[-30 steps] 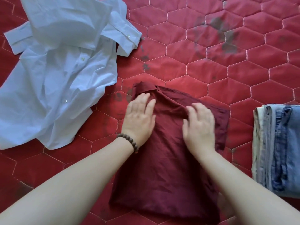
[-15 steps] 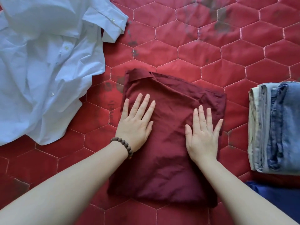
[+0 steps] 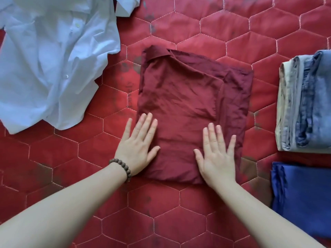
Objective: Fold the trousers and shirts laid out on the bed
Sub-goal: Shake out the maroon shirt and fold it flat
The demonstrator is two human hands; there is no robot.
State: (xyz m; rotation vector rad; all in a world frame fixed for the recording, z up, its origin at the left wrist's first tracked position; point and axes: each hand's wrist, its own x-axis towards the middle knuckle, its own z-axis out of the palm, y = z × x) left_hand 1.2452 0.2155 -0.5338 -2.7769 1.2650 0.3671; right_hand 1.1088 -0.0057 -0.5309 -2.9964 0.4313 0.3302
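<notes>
- Head view: left hand [image 3: 138,146] and right hand [image 3: 217,154] lie flat with fingers straight, pressing the near end of the folded maroon shirt [image 3: 193,108].
- Judgement: press evenly, palms flat, so the layers do not shift.
- Shirt lies mid-bed, extending away from both hands; white shirt [image 3: 48,59] unfolded, far left.

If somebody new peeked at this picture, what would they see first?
First, the dark red folded shirt in the middle of the red quilted bed cover, with the left hand and right hand pressing flat on its near end. Next, the crumpled pale blue shirt sprawled at the upper left. At the right edge sits a neat stack of folded trousers, with a folded blue garment nearer the person.
</notes>
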